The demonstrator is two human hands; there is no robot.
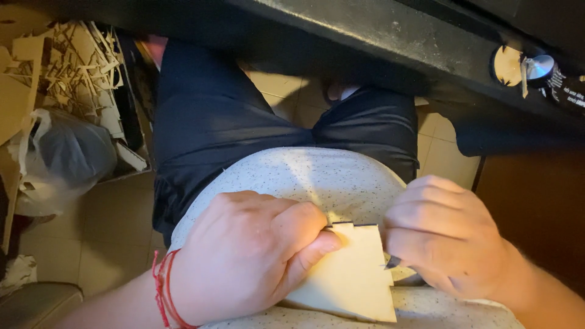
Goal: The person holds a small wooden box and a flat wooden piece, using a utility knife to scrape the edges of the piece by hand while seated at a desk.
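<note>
Wooden panel [350,274] at 6 o'clock over lap; left hand [244,256] grip pinches its edge, right hand [445,237] grip clenched on thin dark tool [392,262]. Best: brace panel firmly, short strokes along notched edge.

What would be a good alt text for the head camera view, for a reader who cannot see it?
Seen from above, a seated person's left hand grips a pale, notched wooden piece over the lap, while the right hand holds a small dark tool at its edge. A box of wood scraps stands on the tiled floor.
</note>
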